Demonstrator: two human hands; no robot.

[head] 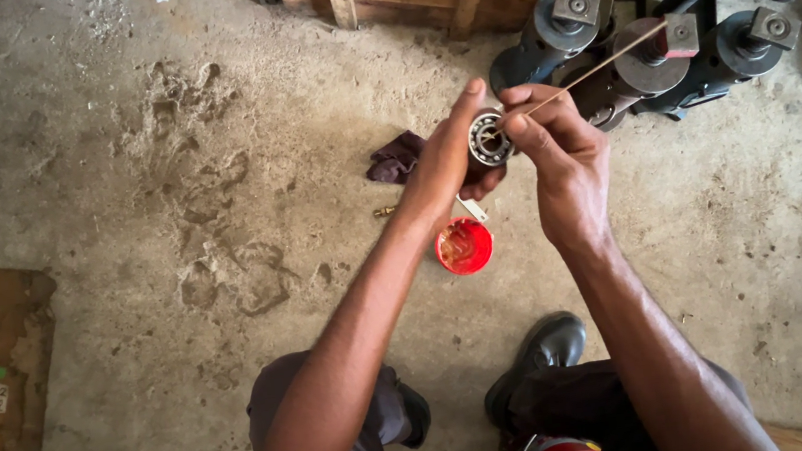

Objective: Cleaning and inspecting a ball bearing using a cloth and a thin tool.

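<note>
Head view — left hand (pixel 442 160) grips bearing (pixel 489 139).

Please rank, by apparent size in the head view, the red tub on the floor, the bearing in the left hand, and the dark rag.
1. Dark rag, partly hidden by the left hand, so unsure.
2. Red tub.
3. Bearing, though nearer the camera.

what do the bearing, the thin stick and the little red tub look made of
Bearing: bare steel, by its grey shine and visible balls. Thin stick: pale tan, matte, probably wood or bamboo. Red tub: glossy, looks like plastic, with red grease-like content.
</note>
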